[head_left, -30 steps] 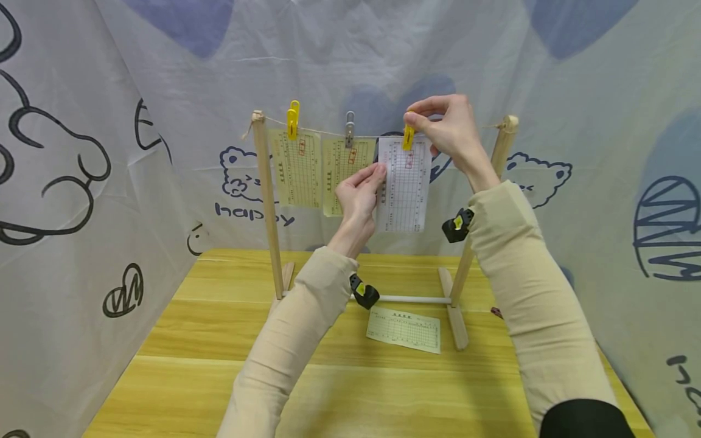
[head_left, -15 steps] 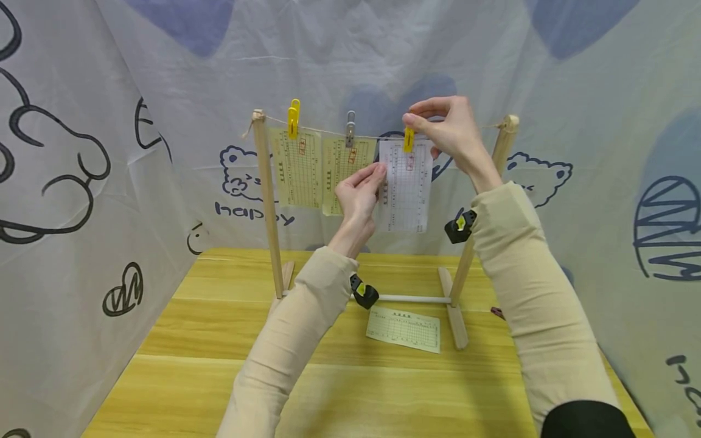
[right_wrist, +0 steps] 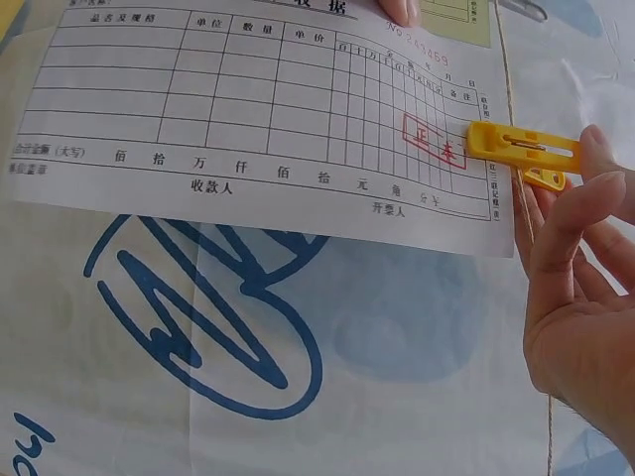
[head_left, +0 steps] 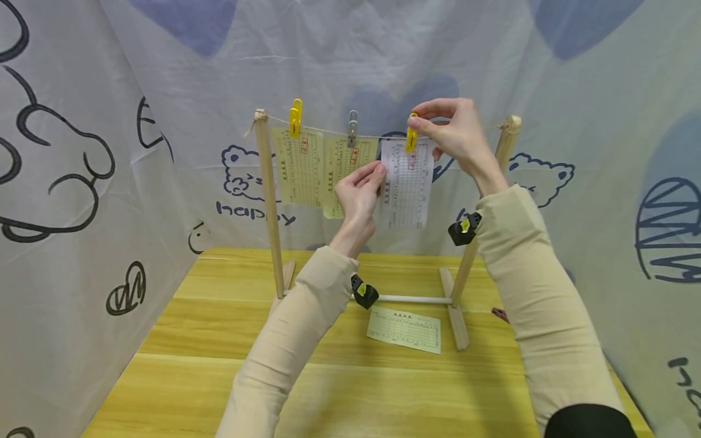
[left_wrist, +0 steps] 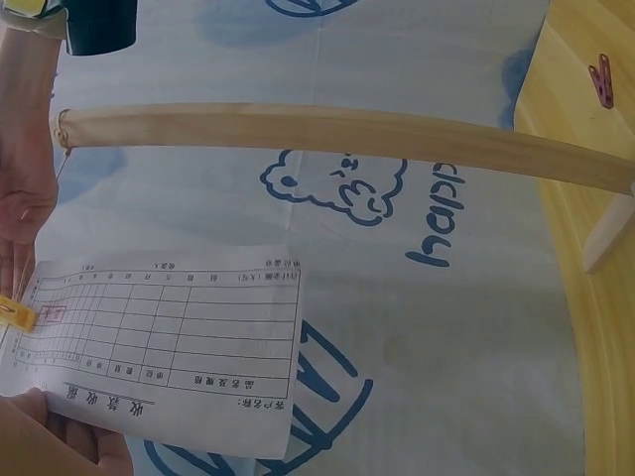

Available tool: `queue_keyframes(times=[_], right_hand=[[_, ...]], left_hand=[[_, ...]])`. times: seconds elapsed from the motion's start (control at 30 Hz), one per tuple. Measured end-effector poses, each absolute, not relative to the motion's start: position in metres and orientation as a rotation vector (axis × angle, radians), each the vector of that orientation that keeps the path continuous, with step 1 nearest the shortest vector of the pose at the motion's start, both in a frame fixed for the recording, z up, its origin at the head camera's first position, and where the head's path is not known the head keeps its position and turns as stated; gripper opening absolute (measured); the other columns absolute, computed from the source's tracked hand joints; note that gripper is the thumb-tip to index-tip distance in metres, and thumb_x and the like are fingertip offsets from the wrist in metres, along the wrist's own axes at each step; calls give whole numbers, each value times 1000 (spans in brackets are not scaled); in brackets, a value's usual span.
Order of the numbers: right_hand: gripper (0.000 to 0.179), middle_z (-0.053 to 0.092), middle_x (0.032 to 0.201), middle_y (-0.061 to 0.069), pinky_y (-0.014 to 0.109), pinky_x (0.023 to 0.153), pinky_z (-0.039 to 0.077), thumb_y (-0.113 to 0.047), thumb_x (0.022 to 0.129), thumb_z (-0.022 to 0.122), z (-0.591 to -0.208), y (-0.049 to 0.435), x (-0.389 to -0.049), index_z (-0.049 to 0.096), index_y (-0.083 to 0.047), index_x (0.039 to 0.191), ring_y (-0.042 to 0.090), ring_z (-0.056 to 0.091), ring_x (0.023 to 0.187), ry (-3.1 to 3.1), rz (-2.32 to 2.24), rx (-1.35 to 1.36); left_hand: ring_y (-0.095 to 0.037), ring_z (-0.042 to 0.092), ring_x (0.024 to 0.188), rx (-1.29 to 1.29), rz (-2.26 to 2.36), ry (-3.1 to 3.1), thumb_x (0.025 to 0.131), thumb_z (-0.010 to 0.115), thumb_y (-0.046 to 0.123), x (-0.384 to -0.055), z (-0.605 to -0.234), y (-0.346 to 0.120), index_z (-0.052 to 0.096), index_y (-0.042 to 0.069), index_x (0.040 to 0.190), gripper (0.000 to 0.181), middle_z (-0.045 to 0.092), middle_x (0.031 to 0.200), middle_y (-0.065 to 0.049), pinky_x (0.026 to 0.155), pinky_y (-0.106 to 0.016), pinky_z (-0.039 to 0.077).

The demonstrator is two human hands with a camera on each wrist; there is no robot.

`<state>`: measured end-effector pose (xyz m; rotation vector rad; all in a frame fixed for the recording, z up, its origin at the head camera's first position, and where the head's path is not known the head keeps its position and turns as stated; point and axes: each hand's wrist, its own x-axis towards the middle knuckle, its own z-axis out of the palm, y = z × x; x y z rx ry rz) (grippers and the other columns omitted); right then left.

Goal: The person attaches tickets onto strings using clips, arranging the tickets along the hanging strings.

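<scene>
A white receipt slip [head_left: 406,188] hangs at the string, its top edge under a yellow clothespin [head_left: 412,135]. My right hand [head_left: 451,131] pinches the upper end of that clothespin between thumb and fingers. The right wrist view shows the clothespin [right_wrist: 516,147] across the slip's edge beside the red stamp. With thumb and fingertips my left hand [head_left: 358,191] pinches the slip's left edge. To the left, two yellowish slips hang: one [head_left: 298,170] under another yellow clothespin [head_left: 296,120], the other [head_left: 342,158] under a grey clip [head_left: 353,131], partly behind my left hand.
The string runs between two wooden posts [head_left: 269,213] joined low down by a white rod [head_left: 416,299]. A loose yellowish slip [head_left: 404,330] lies on the wooden table [head_left: 219,377]. A dark red clothespin [left_wrist: 601,81] lies right of the stand. A printed cloth hangs behind.
Both hands keep their places on the slip and the clothespin. The right hand has sunk very slightly, and the whole view has shifted a little.
</scene>
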<state>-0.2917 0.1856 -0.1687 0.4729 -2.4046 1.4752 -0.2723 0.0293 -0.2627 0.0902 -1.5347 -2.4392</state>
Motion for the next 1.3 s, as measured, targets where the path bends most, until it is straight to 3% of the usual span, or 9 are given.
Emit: queue_keyframes(times=[0.63, 0.93, 1.07, 1.3], right_hand=[[39, 68, 106, -3, 23, 41, 45, -27, 94, 71, -168, 184, -292, 67, -2, 125, 8, 66, 84, -2425, 1444, 451], [43, 68, 117, 4, 22, 42, 45, -29, 95, 70, -169, 185, -291, 65, -4, 130, 17, 67, 102, -2445, 1447, 453], [48, 64, 131, 12, 22, 43, 46, -30, 94, 71, -171, 188, -290, 62, -6, 135, 17, 66, 111, -2444, 1477, 463], [48, 64, 139, 12, 22, 45, 49, -20, 91, 76, -176, 194, -278, 62, -9, 136, 5, 68, 107, -2302, 1589, 538]], left_hand=[[-2, 68, 78, 96, -2451, -1523, 92, 73, 9, -273, -262, 27, 74, 0, 113, 23, 74, 115, -20, 71, -15, 55], [-2, 68, 79, 101, -2442, -1533, 92, 73, 9, -273, -263, 27, 74, 0, 112, 22, 74, 115, -19, 72, -15, 56], [-8, 72, 87, 68, -2431, -1516, 92, 72, 7, -270, -265, 26, 73, -2, 113, 22, 74, 115, -21, 79, -18, 59], [-24, 74, 105, -19, -2282, -1514, 92, 72, 7, -257, -276, 23, 74, -2, 112, 22, 75, 112, -20, 90, -24, 60]])
